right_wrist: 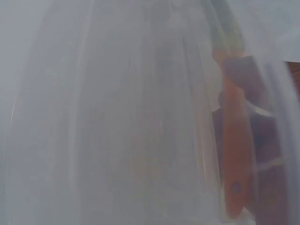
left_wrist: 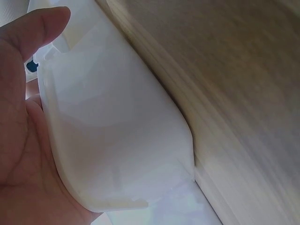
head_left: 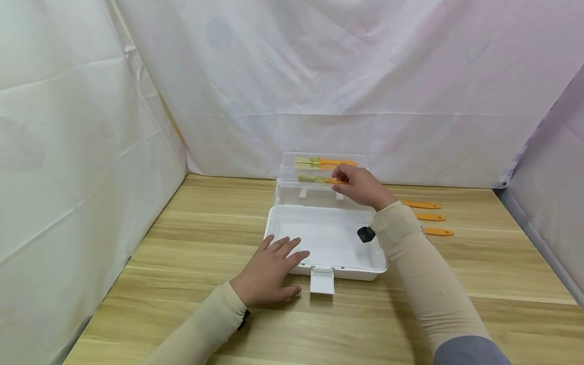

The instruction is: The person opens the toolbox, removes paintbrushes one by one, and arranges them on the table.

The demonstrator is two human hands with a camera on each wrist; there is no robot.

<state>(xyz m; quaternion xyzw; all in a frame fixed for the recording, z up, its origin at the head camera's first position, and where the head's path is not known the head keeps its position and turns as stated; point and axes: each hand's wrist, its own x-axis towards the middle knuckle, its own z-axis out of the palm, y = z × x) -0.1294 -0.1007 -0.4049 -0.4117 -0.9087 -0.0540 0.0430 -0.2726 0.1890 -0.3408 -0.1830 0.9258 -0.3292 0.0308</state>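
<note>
A white plastic box [head_left: 319, 241] lies open on the table, its clear lid [head_left: 292, 192] raised at the back. My left hand [head_left: 271, 274] rests over the box's front left corner with fingers spread; in the left wrist view the palm lies along the white wall [left_wrist: 117, 112]. At the lid, my right hand [head_left: 365, 188] pinches the orange handle of a paintbrush [head_left: 312, 179], bristles pointing left. Behind it a paintbrush with an orange handle [head_left: 337, 162] lies in the lid section. Through hazy clear plastic, the right wrist view shows an orange handle [right_wrist: 238, 140].
Three orange handles, the nearest handle [head_left: 439, 232] among them, lie on the wooden table [head_left: 479, 284] right of the box, partly behind my right arm. A white latch [head_left: 322, 282] hangs from the box front. Pale curtains [head_left: 328, 76] stand behind and at both sides.
</note>
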